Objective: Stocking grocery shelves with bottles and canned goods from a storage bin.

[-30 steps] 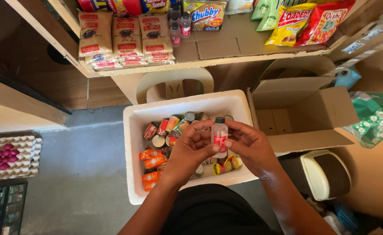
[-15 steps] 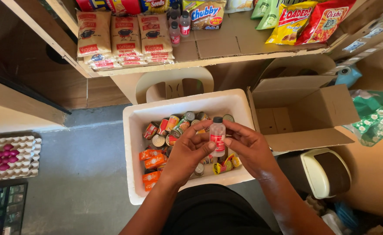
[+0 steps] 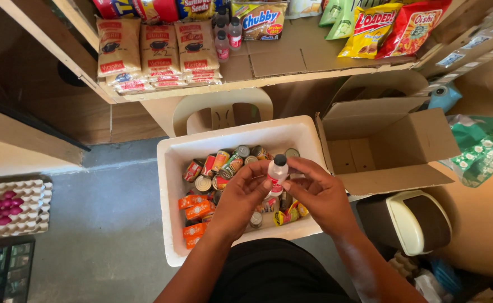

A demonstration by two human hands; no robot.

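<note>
The small white plastic bottle with a dark cap (image 3: 277, 173) has been lowered slightly and is gripped by the left hand (image 3: 245, 195) and right hand (image 3: 318, 193) above the white foam box of tins (image 3: 171, 168).

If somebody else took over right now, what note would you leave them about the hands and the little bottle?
Left hand: grip on the small white bottle, fingers on its left side.
Right hand: fingertips on the bottle's right side.
The bottle is upright, dark cap on, held above the white foam box of cans and orange packets.
An open cardboard box sits to the right, and similar bottles stand on the shelf.
The bottle is not yet set down anywhere.
</note>
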